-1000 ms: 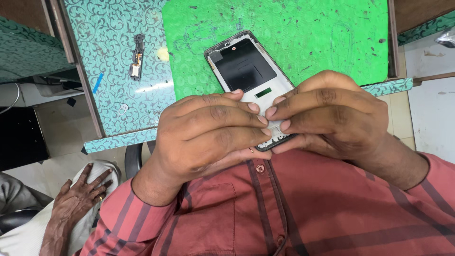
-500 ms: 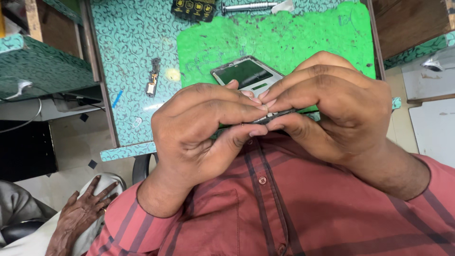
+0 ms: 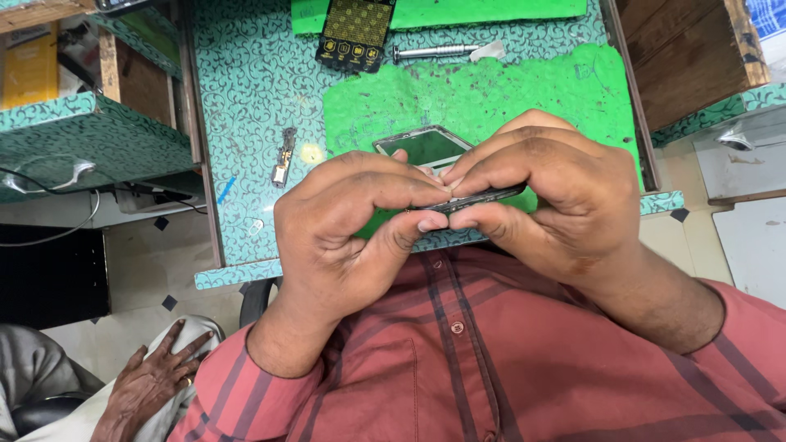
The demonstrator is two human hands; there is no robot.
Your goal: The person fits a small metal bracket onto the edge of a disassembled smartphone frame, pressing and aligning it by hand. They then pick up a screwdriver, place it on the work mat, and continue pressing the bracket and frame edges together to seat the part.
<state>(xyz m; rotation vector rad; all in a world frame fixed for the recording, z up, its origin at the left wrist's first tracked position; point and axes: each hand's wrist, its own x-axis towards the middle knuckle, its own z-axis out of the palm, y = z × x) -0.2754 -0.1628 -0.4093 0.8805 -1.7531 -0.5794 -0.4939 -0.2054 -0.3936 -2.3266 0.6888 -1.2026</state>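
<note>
Two hands of yours pinch one phone frame [image 3: 426, 147] above your chest: left hand [image 3: 348, 217] and right hand [image 3: 544, 192] both clamped on its near edge, fingertips meeting. Beyond lies the green mat [image 3: 491, 94], then a screwdriver [image 3: 434, 53] and dark patterned card [image 3: 356, 33].

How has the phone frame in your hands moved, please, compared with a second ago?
Yes: the phone frame has tipped from face-up to nearly edge-on against the green mat, pinched between both hands.
</note>
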